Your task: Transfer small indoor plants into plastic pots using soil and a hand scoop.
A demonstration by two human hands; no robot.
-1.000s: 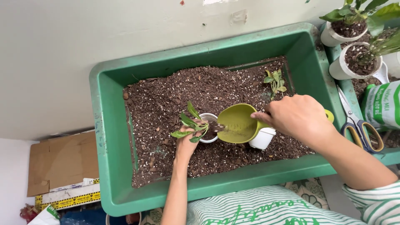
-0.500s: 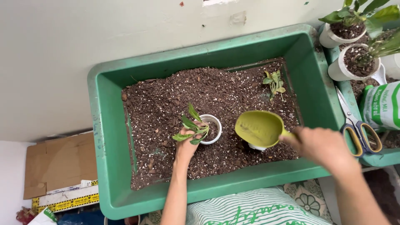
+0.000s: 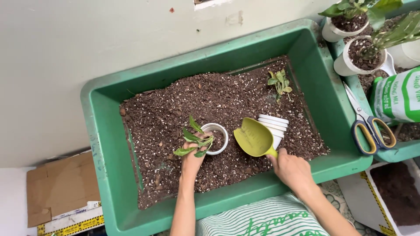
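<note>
1. Pale wall fills the upper left, and below it sits a large green plastic tub (image 3: 105, 144) filled with dark potting soil (image 3: 175, 113) flecked with white.
2. At the right edge a white and green printed bag (image 3: 400, 98) leans over a second green tray, just beside yellow-handled scissors (image 3: 372, 129) lying with blades pointing up and left; flat brown cardboard (image 3: 59, 194) lies at lower left with a yellow-striped strip under it.
3. Two white pots with plants (image 3: 361, 54) stand at top right.
4. A green scoop (image 3: 253, 137) lies along a diagonal, its handle toward the lower right and its open bowl facing up and left, resting against a stack of small white pots (image 3: 273, 126) lying on its side.
5. The right hand (image 3: 293, 168) closes its grip on the scoop's handle (wrist bent, forearm coming from lower right).
6. The left hand (image 3: 194, 155) reaches straight up, fingers pinching a leafy seedling (image 3: 192, 140) at the rim of a small white pot (image 3: 216, 137) set upright in the soil.
7. Another small seedling (image 3: 279, 83) stands in the soil near the far wall.
</note>
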